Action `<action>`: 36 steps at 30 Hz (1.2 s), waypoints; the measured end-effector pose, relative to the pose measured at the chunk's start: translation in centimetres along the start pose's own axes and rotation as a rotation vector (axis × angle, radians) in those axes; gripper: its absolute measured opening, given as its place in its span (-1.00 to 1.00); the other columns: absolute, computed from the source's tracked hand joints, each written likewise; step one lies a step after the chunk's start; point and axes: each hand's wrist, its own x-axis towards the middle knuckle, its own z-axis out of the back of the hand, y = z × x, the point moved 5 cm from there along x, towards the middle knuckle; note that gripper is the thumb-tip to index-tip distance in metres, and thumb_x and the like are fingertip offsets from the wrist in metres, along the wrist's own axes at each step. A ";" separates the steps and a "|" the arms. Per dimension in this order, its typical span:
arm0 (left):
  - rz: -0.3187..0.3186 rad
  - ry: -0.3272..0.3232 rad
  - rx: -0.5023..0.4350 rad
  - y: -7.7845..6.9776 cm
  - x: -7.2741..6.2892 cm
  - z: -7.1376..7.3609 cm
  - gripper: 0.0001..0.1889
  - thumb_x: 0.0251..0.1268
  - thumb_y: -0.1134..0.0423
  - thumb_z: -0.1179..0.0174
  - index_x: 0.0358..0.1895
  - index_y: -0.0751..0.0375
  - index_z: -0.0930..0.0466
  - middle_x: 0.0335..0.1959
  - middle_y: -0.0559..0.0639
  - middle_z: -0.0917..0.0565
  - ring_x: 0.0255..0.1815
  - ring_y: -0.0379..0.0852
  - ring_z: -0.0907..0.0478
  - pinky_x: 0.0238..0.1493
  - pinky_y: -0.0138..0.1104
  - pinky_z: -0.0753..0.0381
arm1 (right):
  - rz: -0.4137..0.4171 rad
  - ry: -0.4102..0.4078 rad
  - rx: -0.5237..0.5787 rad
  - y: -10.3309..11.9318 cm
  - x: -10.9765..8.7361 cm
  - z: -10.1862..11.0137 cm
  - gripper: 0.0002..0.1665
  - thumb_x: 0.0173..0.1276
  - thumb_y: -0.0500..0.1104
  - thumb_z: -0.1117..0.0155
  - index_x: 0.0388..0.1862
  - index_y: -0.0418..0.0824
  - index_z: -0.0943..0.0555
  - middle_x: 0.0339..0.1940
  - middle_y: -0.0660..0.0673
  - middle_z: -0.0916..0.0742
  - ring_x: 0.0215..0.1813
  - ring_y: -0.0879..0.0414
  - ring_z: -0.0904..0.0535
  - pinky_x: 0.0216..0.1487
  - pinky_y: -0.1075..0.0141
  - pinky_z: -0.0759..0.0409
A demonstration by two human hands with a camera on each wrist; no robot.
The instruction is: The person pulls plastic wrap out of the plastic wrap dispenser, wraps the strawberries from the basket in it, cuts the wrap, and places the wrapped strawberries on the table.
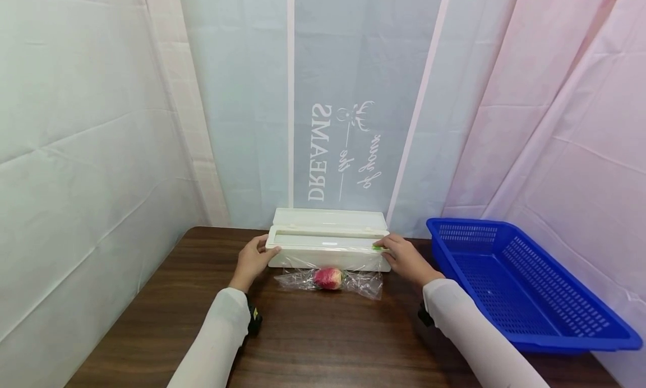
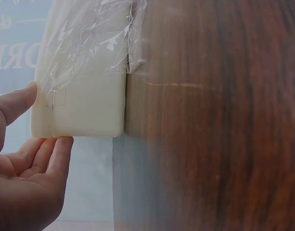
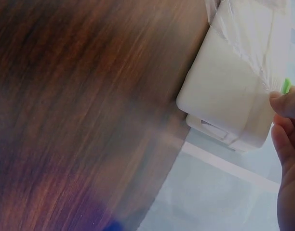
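A long white cling film dispenser (image 1: 298, 257) lies across the far part of the table, its lid (image 1: 330, 217) raised at the back. My left hand (image 1: 254, 260) grips its left end, thumb on the upper edge and fingers against the end face (image 2: 80, 110). At the right end, my right hand (image 1: 406, 259) pinches a small green slide cutter (image 3: 286, 85), with film gathered beside the thumb. Clear cling film (image 1: 371, 287) hangs down the front onto the table. On that film's front part sits a red and yellow fruit (image 1: 328, 278), plastic around it.
A blue perforated plastic basket (image 1: 530, 341) stands at the right of the dark wood table (image 1: 313, 349). Pale cloth curtains (image 1: 242, 96) hang close behind the dispenser and along both sides.
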 end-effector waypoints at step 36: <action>0.028 0.004 0.015 0.3 0.2 0.0 -0.30 0.35 0.12 -0.36 0.44 0.37 -0.32 0.37 0.36 -0.41 0.31 0.27 -0.46 0.13 0.02 -0.58 | -0.204 -0.050 0.008 2.6 1.3 -0.2 -0.68 0.25 -0.22 -0.52 -0.07 -0.34 -0.69 -0.22 -0.17 -0.61 -0.21 0.00 -0.54 -0.23 0.12 -0.59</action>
